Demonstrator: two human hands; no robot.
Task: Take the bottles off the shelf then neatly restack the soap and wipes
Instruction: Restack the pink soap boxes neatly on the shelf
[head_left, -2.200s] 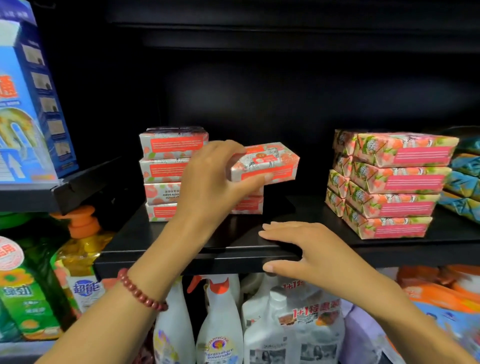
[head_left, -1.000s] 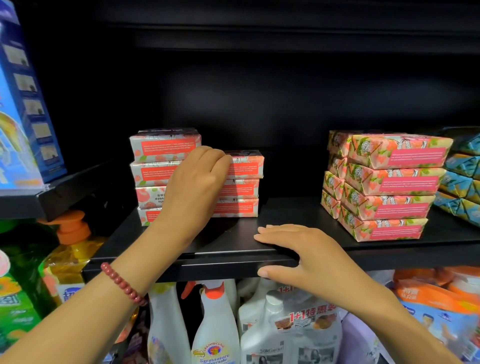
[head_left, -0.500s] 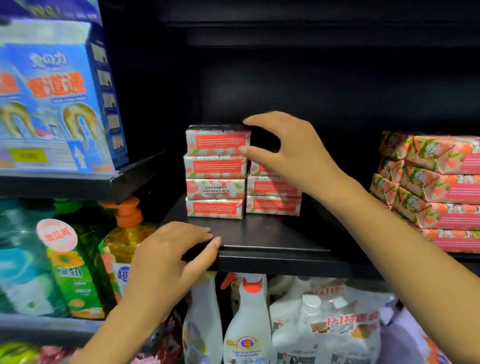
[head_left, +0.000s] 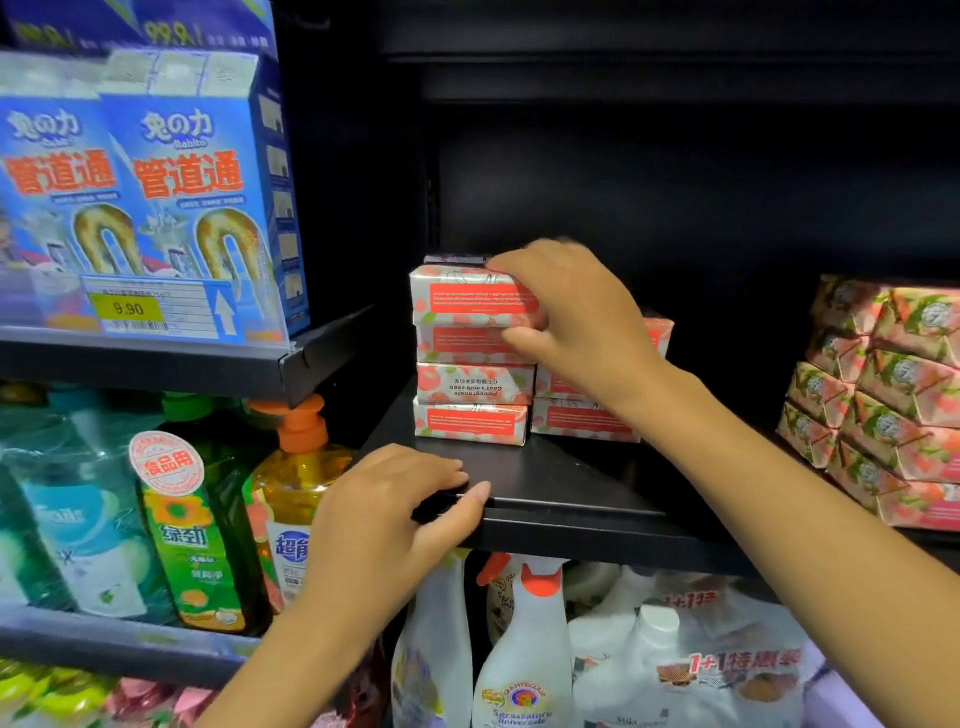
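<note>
Pink-and-white soap boxes stand in two stacks on the black shelf (head_left: 571, 499). The left stack (head_left: 470, 384) is taller; the right stack (head_left: 582, 421) sits partly behind my right arm. My right hand (head_left: 576, 317) grips the top soap box (head_left: 462, 296) of the left stack, fingers over its top and thumb under its right end. My left hand (head_left: 384, 525) rests on the shelf's front edge, fingers on top and thumb along the lip. A stack of green-and-pink wrapped packs (head_left: 883, 400) stands at the right of the same shelf.
Blue drain-cleaner boxes (head_left: 156, 192) fill the upper-left shelf with a 9.90 price tag (head_left: 127, 309). Detergent bottles (head_left: 182, 525), one with an orange pump (head_left: 296, 499), stand below them. White spray bottles (head_left: 524, 654) and refill bags (head_left: 701, 670) crowd the space under the black shelf.
My left hand put a soap box on the right stack, then dropped to the shelf edge. My right hand left the edge and closed on the left stack's top box. The view swung left.
</note>
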